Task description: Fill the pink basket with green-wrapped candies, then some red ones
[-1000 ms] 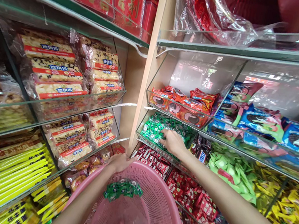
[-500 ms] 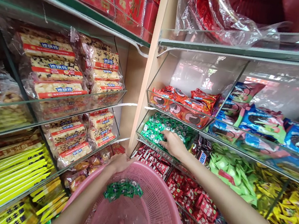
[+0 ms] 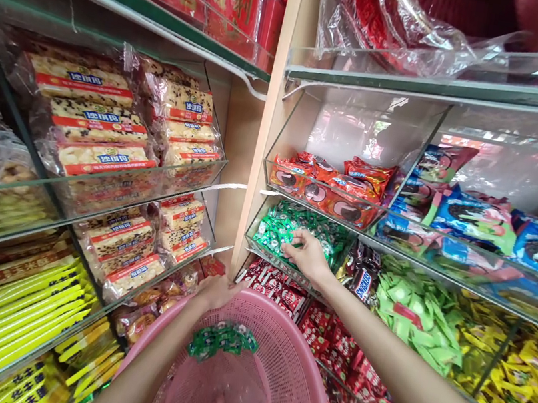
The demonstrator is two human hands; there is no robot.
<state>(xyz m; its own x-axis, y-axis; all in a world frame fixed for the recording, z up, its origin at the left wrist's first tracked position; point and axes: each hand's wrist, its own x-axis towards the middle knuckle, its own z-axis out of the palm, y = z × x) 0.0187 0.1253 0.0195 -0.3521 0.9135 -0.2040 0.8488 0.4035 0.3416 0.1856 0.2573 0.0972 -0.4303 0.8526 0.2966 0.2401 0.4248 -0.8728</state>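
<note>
Over the green candies [image 3: 271,227], the right hand [image 3: 311,256] hangs half-curled.

A single head-worn camera is looking forward and down into a shelf corner, with the wooden upright [image 3: 280,62] standing far and central. Glass shelves are spreading left [image 3: 126,5] and right [image 3: 418,86]. The lens is sitting above the near pink perforated basket [image 3: 296,360], and both forearms are entering from the near edge, left and right.
</note>
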